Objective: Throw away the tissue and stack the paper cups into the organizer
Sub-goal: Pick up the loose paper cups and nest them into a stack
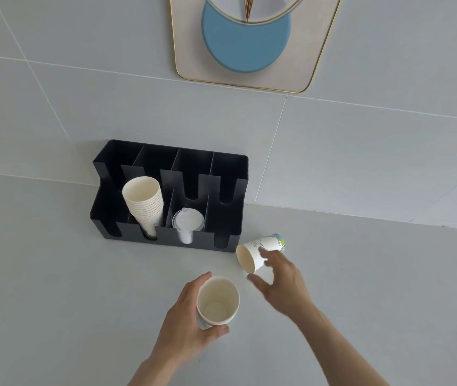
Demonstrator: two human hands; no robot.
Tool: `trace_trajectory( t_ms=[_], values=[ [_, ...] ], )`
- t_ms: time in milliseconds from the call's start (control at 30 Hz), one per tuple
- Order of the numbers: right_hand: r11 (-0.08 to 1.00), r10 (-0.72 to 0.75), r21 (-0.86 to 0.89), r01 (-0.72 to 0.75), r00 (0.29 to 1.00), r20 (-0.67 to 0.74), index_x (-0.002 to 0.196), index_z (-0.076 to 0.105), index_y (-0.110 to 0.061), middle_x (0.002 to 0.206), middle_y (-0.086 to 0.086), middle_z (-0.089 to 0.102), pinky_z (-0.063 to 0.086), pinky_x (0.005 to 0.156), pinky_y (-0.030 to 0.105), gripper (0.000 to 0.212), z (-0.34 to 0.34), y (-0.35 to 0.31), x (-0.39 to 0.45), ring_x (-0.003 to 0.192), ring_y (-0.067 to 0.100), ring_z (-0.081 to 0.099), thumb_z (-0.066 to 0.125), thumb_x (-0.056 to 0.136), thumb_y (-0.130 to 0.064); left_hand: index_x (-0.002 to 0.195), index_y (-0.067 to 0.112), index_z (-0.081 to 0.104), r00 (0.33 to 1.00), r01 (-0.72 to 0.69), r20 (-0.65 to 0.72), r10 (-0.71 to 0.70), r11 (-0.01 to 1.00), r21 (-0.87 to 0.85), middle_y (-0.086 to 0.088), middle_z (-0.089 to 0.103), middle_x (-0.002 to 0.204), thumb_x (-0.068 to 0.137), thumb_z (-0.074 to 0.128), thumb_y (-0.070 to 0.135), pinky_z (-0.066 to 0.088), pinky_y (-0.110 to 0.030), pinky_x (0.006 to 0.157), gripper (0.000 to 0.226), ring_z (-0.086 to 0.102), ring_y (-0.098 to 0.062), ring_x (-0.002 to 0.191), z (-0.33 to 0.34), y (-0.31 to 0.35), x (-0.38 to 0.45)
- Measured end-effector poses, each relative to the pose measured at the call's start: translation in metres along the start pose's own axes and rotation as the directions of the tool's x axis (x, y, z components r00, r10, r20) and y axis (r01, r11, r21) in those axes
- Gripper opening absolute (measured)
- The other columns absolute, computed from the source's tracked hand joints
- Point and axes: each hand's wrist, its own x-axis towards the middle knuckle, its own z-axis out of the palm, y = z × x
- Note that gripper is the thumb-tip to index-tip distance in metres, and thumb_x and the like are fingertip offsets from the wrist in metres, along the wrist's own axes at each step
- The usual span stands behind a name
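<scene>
My left hand (187,319) is wrapped around an upright white paper cup (217,300), its mouth facing up and empty inside. A second paper cup (255,253) with a printed side lies tipped over on the counter, mouth toward me, just right of the black organizer (221,176). My right hand (283,280) hovers over that fallen cup with fingers spread, thumb and fingers on either side of its rim, holding nothing. A stack of several paper cups (144,201) leans in the organizer's second slot. No tissue is in view.
Clear plastic lids (188,220) stand in the organizer's third front slot. The organizer sits against a tiled wall on a pale grey counter (54,274). A gold-rimmed wall decoration (247,40) with a blue disc hangs above.
</scene>
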Motion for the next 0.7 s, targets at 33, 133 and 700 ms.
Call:
trace_trajectory(
  t_ms=[33,133,700],
  values=[
    [0.996,-0.003,-0.093,0.003,1.0,-0.001,0.143,0.05,-0.02,0.135,-0.002,0.06,0.054,0.089,0.042,0.069,-0.004,0.005,0.011,0.114,0.025,0.064,0.077,0.084,-0.042,0.142,0.052,0.028,1.0,0.002,0.001,-0.002,1.0,-0.003,0.036,0.04,0.138,0.057,0.089,0.052,0.04,-0.016,0.094,0.104,0.045,0.009,0.122,0.001,0.0,-0.001],
    [0.952,-0.03,-0.298,0.065,0.992,0.123,0.152,0.038,-0.019,0.15,-0.002,0.049,0.046,0.101,0.037,0.075,-0.004,0.017,0.039,0.13,0.027,0.052,0.076,0.087,-0.027,0.142,0.053,0.028,1.0,0.006,-0.007,-0.006,1.0,0.004,0.037,0.037,0.141,0.057,0.087,0.054,0.042,-0.018,0.097,0.103,0.041,0.012,0.126,0.005,0.001,-0.004],
    [0.75,-0.237,-0.577,0.323,0.946,0.221,0.131,0.051,-0.018,0.113,0.0,0.059,0.053,0.078,0.041,0.082,0.043,0.046,0.064,0.101,0.027,0.059,0.089,0.058,-0.018,0.14,0.054,0.027,0.995,0.083,-0.061,-0.081,0.996,0.023,0.036,0.038,0.141,0.057,0.089,0.049,0.041,-0.018,0.097,0.103,0.042,0.012,0.125,0.013,0.009,-0.006]
  ],
)
